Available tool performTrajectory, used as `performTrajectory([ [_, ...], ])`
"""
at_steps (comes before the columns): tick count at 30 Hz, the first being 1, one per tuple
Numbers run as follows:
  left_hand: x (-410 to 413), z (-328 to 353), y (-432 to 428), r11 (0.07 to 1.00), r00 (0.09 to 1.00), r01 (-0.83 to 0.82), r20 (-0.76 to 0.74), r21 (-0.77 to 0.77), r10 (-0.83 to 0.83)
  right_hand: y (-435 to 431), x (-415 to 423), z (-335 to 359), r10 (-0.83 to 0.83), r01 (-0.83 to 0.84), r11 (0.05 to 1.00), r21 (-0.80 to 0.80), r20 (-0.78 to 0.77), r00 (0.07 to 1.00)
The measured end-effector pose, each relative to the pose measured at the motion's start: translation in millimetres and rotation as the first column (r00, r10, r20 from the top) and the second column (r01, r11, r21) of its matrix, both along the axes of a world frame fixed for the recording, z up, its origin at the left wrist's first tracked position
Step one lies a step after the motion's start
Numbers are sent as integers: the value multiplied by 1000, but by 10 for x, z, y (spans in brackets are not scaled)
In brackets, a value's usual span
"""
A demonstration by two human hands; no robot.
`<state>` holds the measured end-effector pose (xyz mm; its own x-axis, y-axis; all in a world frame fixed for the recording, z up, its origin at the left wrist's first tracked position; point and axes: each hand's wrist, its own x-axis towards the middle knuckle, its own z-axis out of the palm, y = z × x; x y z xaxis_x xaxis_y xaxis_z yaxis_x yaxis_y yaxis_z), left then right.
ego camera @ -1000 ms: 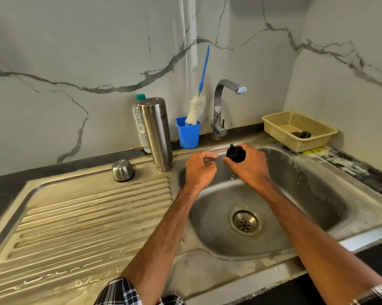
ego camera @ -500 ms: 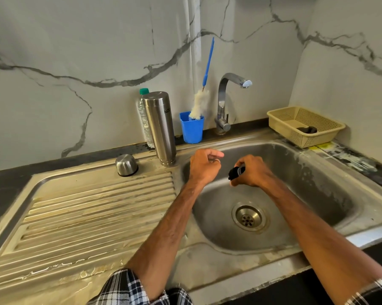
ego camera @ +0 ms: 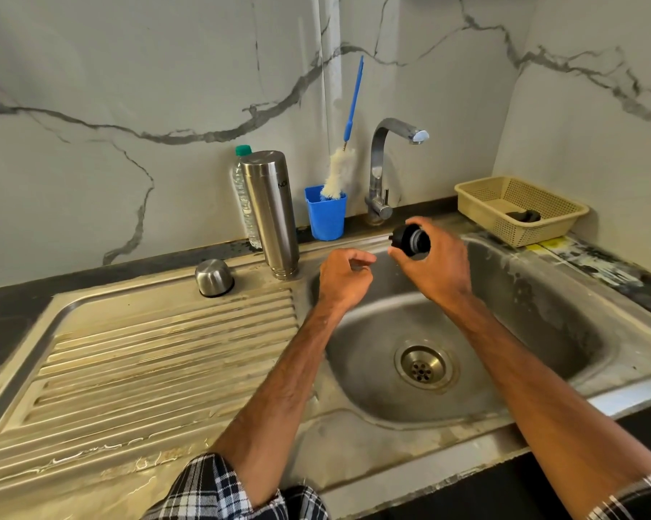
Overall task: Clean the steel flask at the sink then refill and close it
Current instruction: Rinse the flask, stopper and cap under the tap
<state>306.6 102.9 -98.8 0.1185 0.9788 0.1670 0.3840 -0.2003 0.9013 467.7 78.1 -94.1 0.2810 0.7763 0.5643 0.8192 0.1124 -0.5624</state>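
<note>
Setting: grey-veined marble wall behind, a dark desk [ego camera: 5, 313] below it, and a steel sink [ego camera: 369, 441] set into the desk.
Right hand: the right hand [ego camera: 436, 268] is up over the back of the basin, fingers and thumb wrapped round a black stopper [ego camera: 410, 240]. A pale ring shows on the stopper's end; the palm hides its far side.
Left hand: the left hand [ego camera: 344, 277] hovers just beside it, fingers loosely curled round nothing, a small gap between the two hands.
Sleeves: plaid cuffs at the bottom edge, both cut off by the frame.
Basin: the drain [ego camera: 425, 365] sits below the forearms; the steel looks wet and streaked.
Steel flask: the steel flask [ego camera: 271, 215] stands upright on the sink's back ledge, left of the hands, ringed end down. Its lettering is too small to read.
Cap: a domed steel cap [ego camera: 214, 277] rests on the ledge left of the flask, at the head of the drainboard [ego camera: 158, 362].
Behind the flask: a plastic bottle [ego camera: 243, 197] with a green top, mostly hidden.
Cup and brush: a blue cup [ego camera: 325, 217] holds a bottle brush [ego camera: 348, 137], handle up.
Tap: the tap [ego camera: 384, 170] rises behind the right hand.
Basket: a cream basket [ego camera: 519, 210] on the right holds something dark I can't identify.
</note>
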Motion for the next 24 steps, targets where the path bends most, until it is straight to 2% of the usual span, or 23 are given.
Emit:
performTrajectory([
  [1, -1, -4, 1, 1000, 1000, -10, 4, -2, 10, -1, 1, -23, 4, -3, 999, -37, 19, 1000],
  [4, -16, -24, -6, 1000, 1000, -24, 6, -13, 24, -9, 11, -138, 88, -71, 919, -389, 25, 996],
  [5, -19, -27, -8, 1000, 1000, -26, 8, -16, 26, -15, 8, -136, 79, -67, 919, -388, 16, 997],
  [7, -18, -18, 1, 1000, 1000, -23, 3, -15, 23, -25, 12, -99, 3, -7, 976, -218, -21, 1000],
  [8, -19, -15, 11, 1000, 1000, -21, 8, -10, 21, -21, 16, -87, -7, 2, 983, -182, -22, 1000],
  [11, -31, -13, 13, 1000, 999, -12, 31, -10, 12, -15, 8, -128, 89, -82, 918, -387, -1, 996],
  [13, -32, -6, 16, 1000, 1000, -6, 30, -9, 6, 1, 35, -165, 76, -94, 929, -358, -64, 995],
  [14, -32, -3, 29, 1000, 1000, -4, 29, -9, 5, 8, 42, -155, 58, -101, 946, -309, -143, 988],
  [16, -31, 1, 53, 1000, 1000, -8, 30, -9, 8, 30, 29, -119, 95, -194, 947, -254, -356, 930],
  [18, -38, -1, 56, 999, 1000, 28, -4, -28, -28, 17, 3, -94, 152, -333, 918, -218, -581, 800],
  [20, -45, -33, 62, 994, 992, 102, -65, -37, -104, 12, -12, -86, 184, -425, 892, -154, -735, 653],
  [22, -37, -34, 56, 988, 982, 155, -107, 7, -153, 20, -10, -62, 209, -506, 853, -128, -805, 555],
  [24, -22, -25, 57, 982, 980, 169, -124, 87, -158, 36, -5, -67, 236, -569, 810, -141, -810, 537],
])
